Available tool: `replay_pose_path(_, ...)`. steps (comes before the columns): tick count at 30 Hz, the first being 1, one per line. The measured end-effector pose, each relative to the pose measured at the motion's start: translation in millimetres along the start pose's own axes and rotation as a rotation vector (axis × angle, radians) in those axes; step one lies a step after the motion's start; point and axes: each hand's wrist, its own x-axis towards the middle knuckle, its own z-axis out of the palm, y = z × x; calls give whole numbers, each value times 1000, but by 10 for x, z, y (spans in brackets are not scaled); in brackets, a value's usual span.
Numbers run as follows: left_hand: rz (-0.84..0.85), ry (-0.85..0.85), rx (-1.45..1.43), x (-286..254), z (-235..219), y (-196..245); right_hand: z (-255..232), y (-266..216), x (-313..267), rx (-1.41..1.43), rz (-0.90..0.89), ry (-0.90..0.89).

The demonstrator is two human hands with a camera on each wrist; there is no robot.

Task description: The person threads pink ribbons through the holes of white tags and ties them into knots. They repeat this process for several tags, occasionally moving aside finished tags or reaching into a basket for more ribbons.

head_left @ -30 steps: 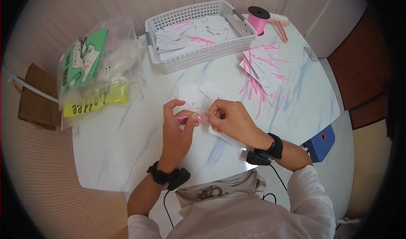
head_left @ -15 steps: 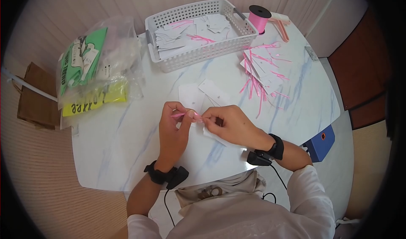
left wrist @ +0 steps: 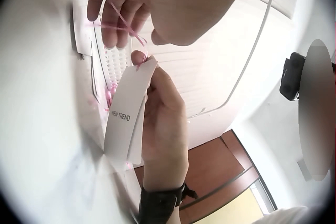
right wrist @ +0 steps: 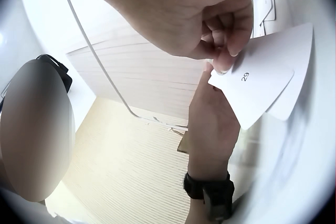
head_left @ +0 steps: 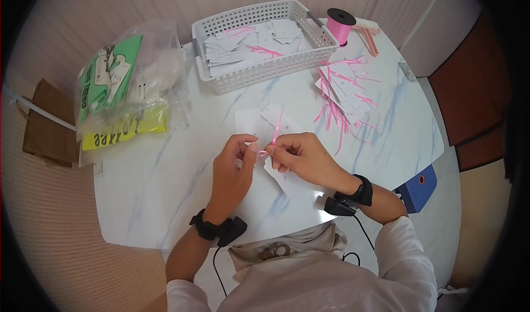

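Observation:
My right hand (head_left: 302,153) pinches the corner of white paper tags (right wrist: 257,79) between thumb and fingertips, where a pink ribbon (left wrist: 137,37) is looped through. The tags hang below that hand; "NEW TREND" shows on one face and "29" on another. Close by on the left is my left hand (head_left: 234,160), its fingers loosely bent and thumb apart from them in the left wrist view. Loose ribbon ends cross in front of those fingers. More white tags (head_left: 247,121) lie on the table just beyond both hands.
A white perforated basket (head_left: 270,72) of tags stands at the back. Right of it are a pink ribbon spool (head_left: 338,30) and a pile of ribboned tags (head_left: 345,94). Plastic bags (head_left: 130,91) lie at the left. A blue box (head_left: 418,188) stands off the table's right edge.
The left fingers, earlier holding the pink ribbon, have let it go. One ribbon end now sticks up beside the right fingertips, and the tags show more below the right hand.

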Motion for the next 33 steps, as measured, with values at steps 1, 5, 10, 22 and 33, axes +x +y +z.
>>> replay_pose_path(1,-89,-52,21,-1,-23,18,-7,-5,3,-7,15,-14)
replay_pose_path(5,-81,-1,-187,8,-40,72,-27,3,27,36,29,-79)
replay_pose_path(10,108,23,-235,-48,22,144,-118,58,101,222,109,-53)
replay_pose_path(22,-176,-25,-89,-55,15,132,-298,30,122,120,36,-61)
replay_pose_path(33,66,-41,97,-42,46,68,-192,62,82,93,-60,-185)
